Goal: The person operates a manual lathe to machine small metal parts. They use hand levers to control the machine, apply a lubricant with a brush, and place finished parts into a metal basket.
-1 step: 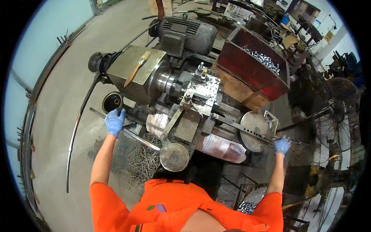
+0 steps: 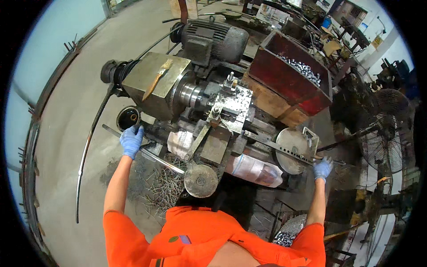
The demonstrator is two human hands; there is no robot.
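Observation:
My left hand [image 2: 131, 140], in a blue glove, is closed over a long metal bar [image 2: 165, 163] slanting down toward a round metal disc [image 2: 200, 181]. Just beyond its fingertips is a dark round cup [image 2: 128, 117]. On the right, my gloved right hand [image 2: 323, 168] closes around a thin rod [image 2: 339, 163] beside the end of a perforated flat bar [image 2: 284, 151] and a large round plate [image 2: 291, 151]. Between my hands stands a lathe-like machine with a shiny spindle [image 2: 190, 95] and a metal tool block [image 2: 234, 103]. The fingers' undersides are hidden.
A brush [image 2: 156, 81] lies on the headstock [image 2: 144, 71], with a motor [image 2: 213, 42] behind. A red bin [image 2: 284, 73] of small metal parts stands at the back right. Metal shavings [image 2: 167, 189] cover the floor near my left arm. A fan [image 2: 384, 133] stands far right.
My right hand has shifted very slightly left. The left hand keeps its place over the bar, and the machine looks the same.

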